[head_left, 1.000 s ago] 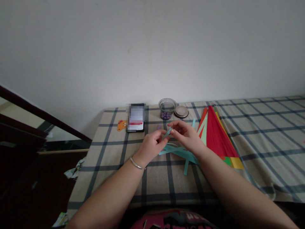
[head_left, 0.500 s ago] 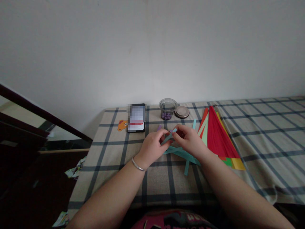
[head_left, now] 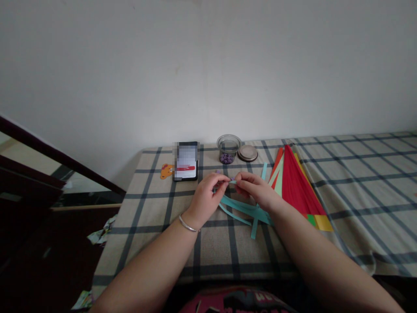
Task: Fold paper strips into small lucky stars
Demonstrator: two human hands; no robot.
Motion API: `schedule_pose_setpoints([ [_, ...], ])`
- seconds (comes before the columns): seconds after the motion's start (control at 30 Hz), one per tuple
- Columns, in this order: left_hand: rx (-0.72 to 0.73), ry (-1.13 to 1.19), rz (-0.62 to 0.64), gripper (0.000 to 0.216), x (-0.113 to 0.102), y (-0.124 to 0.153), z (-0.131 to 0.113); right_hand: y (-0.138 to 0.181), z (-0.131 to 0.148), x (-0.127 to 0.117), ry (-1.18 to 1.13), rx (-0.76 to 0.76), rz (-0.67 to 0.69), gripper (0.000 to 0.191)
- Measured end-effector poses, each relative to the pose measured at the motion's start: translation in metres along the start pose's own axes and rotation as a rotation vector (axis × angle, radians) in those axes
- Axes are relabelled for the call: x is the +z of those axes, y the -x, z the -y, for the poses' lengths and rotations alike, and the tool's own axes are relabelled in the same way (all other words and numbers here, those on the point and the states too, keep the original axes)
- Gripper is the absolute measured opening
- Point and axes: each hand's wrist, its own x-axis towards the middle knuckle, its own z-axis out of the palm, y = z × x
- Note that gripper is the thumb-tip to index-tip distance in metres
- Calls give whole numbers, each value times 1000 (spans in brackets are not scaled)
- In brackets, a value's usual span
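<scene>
My left hand (head_left: 206, 199) and my right hand (head_left: 253, 188) meet over the checked cloth, fingertips pinched together on a thin teal paper strip (head_left: 232, 181) held between them. A silver bangle sits on my left wrist. Under and in front of both hands lie several loose teal paper strips (head_left: 243, 208), crossing one another. One more teal strip (head_left: 264, 170) lies just beyond my right hand.
A fan of red, orange, green and yellow paper sheets (head_left: 295, 184) lies right of my hands. Behind them stand a clear jar of purple beads (head_left: 228, 149), its lid (head_left: 247, 153), a phone (head_left: 185, 161) and an orange bear figure (head_left: 166, 171). The table edge drops off at left.
The strip was held slanted between my hands; both hands have closed in on it, so only a short piece shows between my fingertips. The loose strips below are more exposed.
</scene>
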Motion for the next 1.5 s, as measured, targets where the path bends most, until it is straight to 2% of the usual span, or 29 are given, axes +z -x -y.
schedule_pose_setpoints([
  [0.13,-153,164,-11,14,2,1,4,1,2,3,-150,-8,-30,31],
  [0.27,-295,377,-39,14,4,0,7,0,-2,2,-182,-64,-45,33],
  [0.47,-436,581,-158,19,7,-3,10,-1,-4,2,-196,-151,-66,31],
  [0.53,-440,582,-201,19,7,-3,9,-2,-3,4,-164,-175,-97,31],
  [0.7,-353,530,-123,16,5,-2,3,-2,-3,8,-83,-221,-123,28],
  [0.8,-392,621,-65,20,7,0,1,-2,-7,10,-77,-243,-85,25],
  [0.97,-454,796,-95,26,12,-2,0,-2,-10,10,-58,-277,-106,21],
  [1.13,-449,826,-62,24,13,-2,3,-3,-13,11,-16,-282,-129,19],
  [1.5,-579,937,27,29,11,0,-1,-4,-17,11,-22,-287,-169,19],
])
